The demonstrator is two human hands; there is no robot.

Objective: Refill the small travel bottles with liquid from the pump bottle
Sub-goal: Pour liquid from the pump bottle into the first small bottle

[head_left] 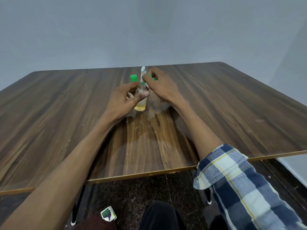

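My left hand (126, 97) grips a small clear travel bottle (141, 103) that stands upright on the table with a little yellowish liquid at its bottom and its neck uncapped. My right hand (160, 87) pinches a white pump piece (143, 70) right above that neck, with a thin greenish tip pointing into the opening. The pump bottle's body is hidden behind my hands. A green-capped small bottle (133, 78) stands just behind my left hand. Another green cap (154, 78) peeks out behind my right fingers.
The wooden table (232, 113) reaches to a grey wall. A crumpled clear plastic sheet (157, 107) lies under my right wrist beside the bottle. Below the near table edge are the dark floor, my knee and a small printed packet (108, 214).
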